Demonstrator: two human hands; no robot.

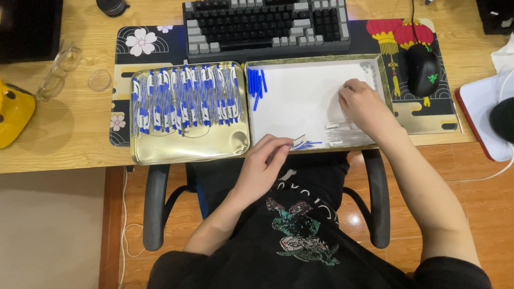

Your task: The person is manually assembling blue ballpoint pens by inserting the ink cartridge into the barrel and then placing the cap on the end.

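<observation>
Two trays lie side by side on the desk. The left golden tray (182, 151) carries rows of several assembled blue-and-white pens (184, 99). The right white-lined tray (300, 101) holds loose blue pen caps (256, 84) in its far left corner and clear pen barrels (342, 128) near its front right. My left hand (262, 163) reaches over the tray's near edge, fingertips pinching a small part beside blue refills (306, 144). My right hand (361, 104) rests palm down in the tray, fingers curled over the clear barrels.
A dark keyboard (265, 24) sits behind the trays on a patterned desk mat (150, 40). A black mouse (422, 69) lies at right, glasses (59, 69) at left, a yellow object (13, 109) at far left. Chair armrests (155, 206) flank my lap.
</observation>
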